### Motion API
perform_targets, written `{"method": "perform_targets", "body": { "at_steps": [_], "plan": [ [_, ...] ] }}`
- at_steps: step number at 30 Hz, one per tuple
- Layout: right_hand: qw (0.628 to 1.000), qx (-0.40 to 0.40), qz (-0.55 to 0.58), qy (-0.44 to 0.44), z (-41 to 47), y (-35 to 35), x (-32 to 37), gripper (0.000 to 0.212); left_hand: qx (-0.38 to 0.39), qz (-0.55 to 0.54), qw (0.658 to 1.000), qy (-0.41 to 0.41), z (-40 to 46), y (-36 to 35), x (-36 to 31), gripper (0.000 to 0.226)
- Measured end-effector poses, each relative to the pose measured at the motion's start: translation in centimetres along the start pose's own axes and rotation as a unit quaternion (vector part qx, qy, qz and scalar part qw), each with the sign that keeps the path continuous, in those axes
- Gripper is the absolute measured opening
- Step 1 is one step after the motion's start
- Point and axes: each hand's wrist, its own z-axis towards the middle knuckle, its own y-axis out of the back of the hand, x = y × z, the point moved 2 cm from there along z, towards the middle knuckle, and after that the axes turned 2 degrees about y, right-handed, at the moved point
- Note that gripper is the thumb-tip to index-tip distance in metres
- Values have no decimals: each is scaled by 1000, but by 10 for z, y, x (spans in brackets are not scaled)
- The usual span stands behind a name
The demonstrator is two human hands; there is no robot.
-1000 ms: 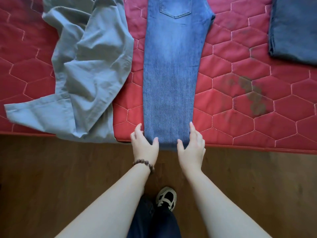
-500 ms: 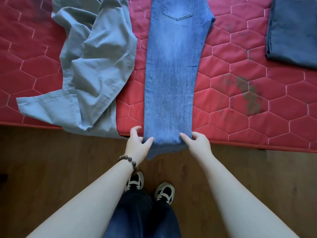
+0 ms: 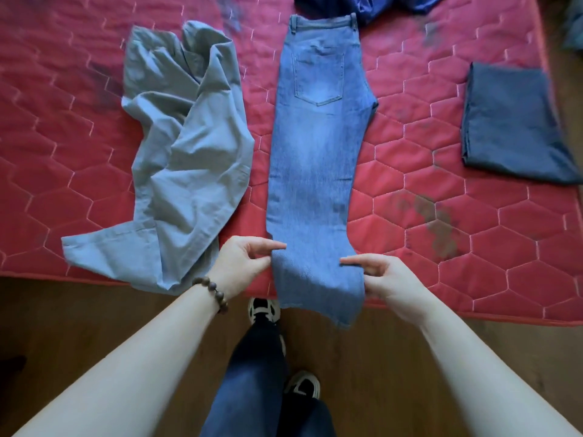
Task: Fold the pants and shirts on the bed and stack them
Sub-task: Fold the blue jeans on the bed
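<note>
Light blue jeans (image 3: 315,159) lie lengthwise on the red quilted bed (image 3: 473,222), folded leg on leg, waistband far, back pocket up. Their hem end is lifted off the bed's near edge. My left hand (image 3: 243,263) pinches the left side of the legs near the hem. My right hand (image 3: 381,275) pinches the right side. A crumpled grey shirt (image 3: 186,159) lies to the left of the jeans. A folded dark blue garment (image 3: 511,124) rests at the right.
More dark blue cloth (image 3: 362,4) bunches at the far edge beyond the waistband. The wooden floor (image 3: 79,316) runs along the bed's near edge, where my legs and shoes (image 3: 263,310) stand. Dark stains mark the quilt right of the jeans.
Both hands went from lying at the hem to pinching the leg sides and lifting the hem end up. The camera view pulled back, showing the whole jeans.
</note>
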Motion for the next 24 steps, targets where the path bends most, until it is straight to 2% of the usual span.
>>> {"method": "perform_targets", "body": {
  "at_steps": [3,4,6,7,9,11,12,14,16,19,21,24],
  "plan": [
    [990,-41,-118,59,37,21,45,29,15,33,998,-46,44,22,-29,26],
    [988,-46,-123,81,53,28,59,26,20,27,997,-70,63,28,-38,20],
    [993,-38,-53,100,90,37,84,18,34,-22,996,-84,109,36,-52,13],
    [995,-41,10,94,114,40,94,18,42,-62,995,-66,135,37,-56,17],
    [989,-101,94,53,175,49,101,16,30,-117,993,-15,193,36,-56,27],
    [979,-183,75,-51,232,58,90,45,-9,-100,993,63,244,30,-39,35],
    [973,-200,44,-109,251,61,77,50,-16,-84,989,120,262,26,-27,37],
    [961,-193,14,-199,270,61,45,40,13,-84,967,239,278,16,0,36],
    [957,-196,7,-212,271,61,22,33,38,-112,951,286,280,12,16,31],
    [962,-208,12,-176,264,62,16,40,35,-165,945,281,275,15,22,28],
    [964,-211,-9,-159,263,61,20,41,21,-158,949,272,276,15,22,25],
    [960,-248,-71,-109,276,66,36,33,-23,-132,970,203,291,12,17,17]
  ]
}}
